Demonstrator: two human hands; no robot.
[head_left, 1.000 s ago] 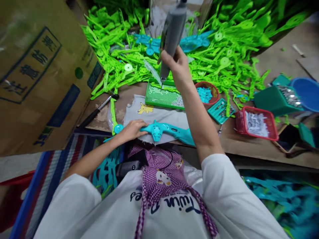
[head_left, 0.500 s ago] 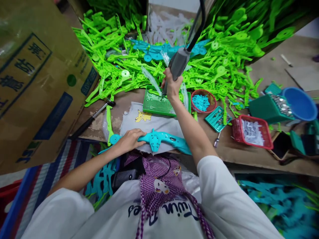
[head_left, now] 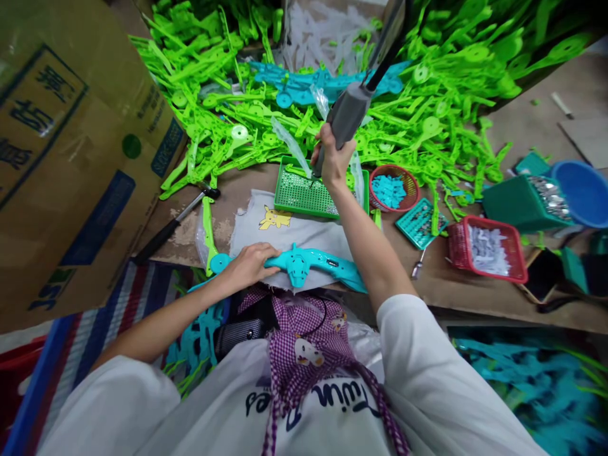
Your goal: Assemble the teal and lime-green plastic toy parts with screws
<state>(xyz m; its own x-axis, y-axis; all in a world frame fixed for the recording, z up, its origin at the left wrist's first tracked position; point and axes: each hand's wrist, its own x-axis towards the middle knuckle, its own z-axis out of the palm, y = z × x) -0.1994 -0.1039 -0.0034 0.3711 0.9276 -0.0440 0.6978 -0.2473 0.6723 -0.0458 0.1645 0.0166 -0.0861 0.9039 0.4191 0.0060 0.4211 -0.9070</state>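
A long blue plastic part point(head_left: 313, 260) lies across the table's front edge on a grey cloth point(head_left: 247, 221) with a yellow print. My left hand point(head_left: 249, 265) is closed round the left portion of this part. Farther forward, my right hand point(head_left: 334, 158) grips a grey electric screwdriver point(head_left: 349, 114), tilted, with a black cable rising from its top. The tool's tip hangs over a green perforated tray point(head_left: 299, 197) that holds small metal pieces. Nothing touches the tip as far as I can see.
Green plastic parts point(head_left: 228, 136) are heaped behind the tray. A hammer point(head_left: 175, 225) and a large carton point(head_left: 95, 190) are at the left. Rightward stand a red round basket point(head_left: 415, 194), a teal tray point(head_left: 412, 221), a red basket point(head_left: 513, 273) and a blue bowl point(head_left: 582, 190).
The view has shifted a little. My right hand still holds the screwdriver over the green tray, and my left hand stays on the blue part.
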